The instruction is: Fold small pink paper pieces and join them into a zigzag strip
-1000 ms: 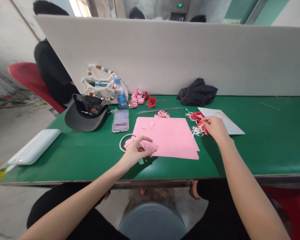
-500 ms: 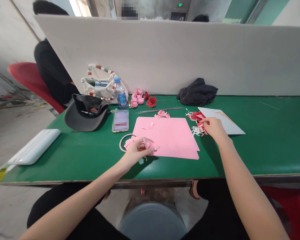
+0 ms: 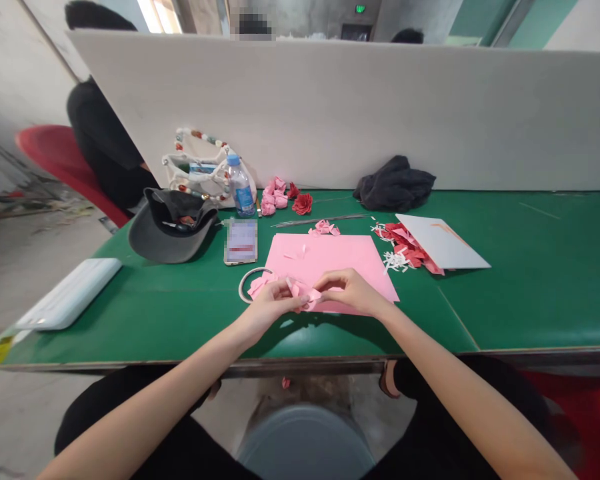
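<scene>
2 hands, left (image 3: 271,307) and right (image 3: 351,292), pinch a pink paper scrap (image 3: 301,293) between their fingertips.

The left hand (image 3: 273,308) and right hand (image 3: 350,292) pinch a crumpled piece of pink paper (image 3: 300,293) between them, above a flat pink paper sheet (image 3: 345,253) on a green workbench (image 3: 530,300). At nine o'clock from the hands lies a pale ring (image 3: 241,287). Red paper scraps (image 3: 405,247) sit at two o'clock, pink paper roses (image 3: 273,198) at twelve, and a water bottle (image 3: 241,190) at eleven.
</scene>
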`<state>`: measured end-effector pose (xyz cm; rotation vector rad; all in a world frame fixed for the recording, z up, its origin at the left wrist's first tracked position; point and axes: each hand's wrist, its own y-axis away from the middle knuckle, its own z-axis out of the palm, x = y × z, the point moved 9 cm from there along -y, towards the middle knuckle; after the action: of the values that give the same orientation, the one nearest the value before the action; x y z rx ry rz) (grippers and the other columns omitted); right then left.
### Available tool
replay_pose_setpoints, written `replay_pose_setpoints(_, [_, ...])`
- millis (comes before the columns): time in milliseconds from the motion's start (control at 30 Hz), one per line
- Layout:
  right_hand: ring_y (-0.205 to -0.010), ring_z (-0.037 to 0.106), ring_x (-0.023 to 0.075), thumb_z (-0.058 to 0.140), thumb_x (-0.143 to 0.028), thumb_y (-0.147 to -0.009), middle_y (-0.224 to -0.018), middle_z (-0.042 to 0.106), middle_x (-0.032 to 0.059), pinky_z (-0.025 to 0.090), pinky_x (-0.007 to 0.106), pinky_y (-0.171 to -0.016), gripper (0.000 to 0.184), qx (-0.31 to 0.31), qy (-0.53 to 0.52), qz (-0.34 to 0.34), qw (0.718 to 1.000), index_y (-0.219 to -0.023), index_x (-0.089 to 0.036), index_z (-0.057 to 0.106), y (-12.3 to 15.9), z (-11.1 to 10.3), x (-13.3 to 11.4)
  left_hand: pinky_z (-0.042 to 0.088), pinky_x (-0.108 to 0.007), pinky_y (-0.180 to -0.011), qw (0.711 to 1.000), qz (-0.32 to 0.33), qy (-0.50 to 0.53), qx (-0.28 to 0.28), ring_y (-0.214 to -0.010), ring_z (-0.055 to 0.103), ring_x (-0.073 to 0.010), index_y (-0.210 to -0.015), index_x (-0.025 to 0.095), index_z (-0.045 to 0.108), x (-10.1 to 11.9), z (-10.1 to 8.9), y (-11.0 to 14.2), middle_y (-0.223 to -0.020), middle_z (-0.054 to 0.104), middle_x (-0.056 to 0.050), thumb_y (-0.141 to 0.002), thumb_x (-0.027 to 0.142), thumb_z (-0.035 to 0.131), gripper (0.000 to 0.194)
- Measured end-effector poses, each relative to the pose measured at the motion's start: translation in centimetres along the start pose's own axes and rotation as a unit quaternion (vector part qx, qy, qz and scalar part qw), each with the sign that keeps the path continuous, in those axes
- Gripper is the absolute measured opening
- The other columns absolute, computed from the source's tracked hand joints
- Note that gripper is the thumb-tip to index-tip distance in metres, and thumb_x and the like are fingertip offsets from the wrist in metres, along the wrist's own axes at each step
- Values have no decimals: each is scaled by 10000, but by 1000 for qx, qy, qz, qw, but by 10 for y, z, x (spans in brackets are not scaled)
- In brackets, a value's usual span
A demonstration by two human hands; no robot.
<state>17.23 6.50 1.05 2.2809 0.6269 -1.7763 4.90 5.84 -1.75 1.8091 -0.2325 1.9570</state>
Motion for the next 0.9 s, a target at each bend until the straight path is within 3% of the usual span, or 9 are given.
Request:
replay_pose_setpoints(200, [-773, 642, 172, 756, -336, -652, -802, 693, 33, 505, 323, -779, 227, 26, -10, 14, 1000, -782, -160, 694, 1, -1, 9, 469, -225, -670, 999, 17, -36, 5, -656, 611, -110, -693, 148, 561, 0, -3, -1, -680, 629, 22, -638, 315, 789, 289])
replay_pose_setpoints(400, [-740, 612, 164, 752, -397, -661, -785, 668, 36, 495, 305, -727, 295, 1, -18, 28, 999, -792, -148, 664, 0, 9, 18, 497, -272, -716, 993, 75, -86, -8, -719, 641, -151, -787, 159, 542, 1, -2, -4, -704, 614, 10, -649, 329, 780, 323])
replay_pose_setpoints(667, [-679, 601, 134, 742, -403, -679, -725, 657, 23, 484, 269, -672, 301, 19, -56, 43, 997, -779, -132, 654, 0, 10, 23, 512, -291, -758, 993, 83, -75, -39, -780, 650, -155, -864, 152, 544, -2, 4, -4, -803, 631, -16, -696, 327, 748, 317])
replay_pose_setpoints(900, [-659, 617, 144, 744, -461, -662, -690, 654, 13, 494, 266, -628, 347, 3, -69, 65, 995, -776, -155, 626, 4, 19, 24, 527, -299, -741, 993, 77, -85, -36, -764, 664, -156, -906, 155, 529, -6, 2, -5, -762, 631, 3, -679, 290, 761, 351])
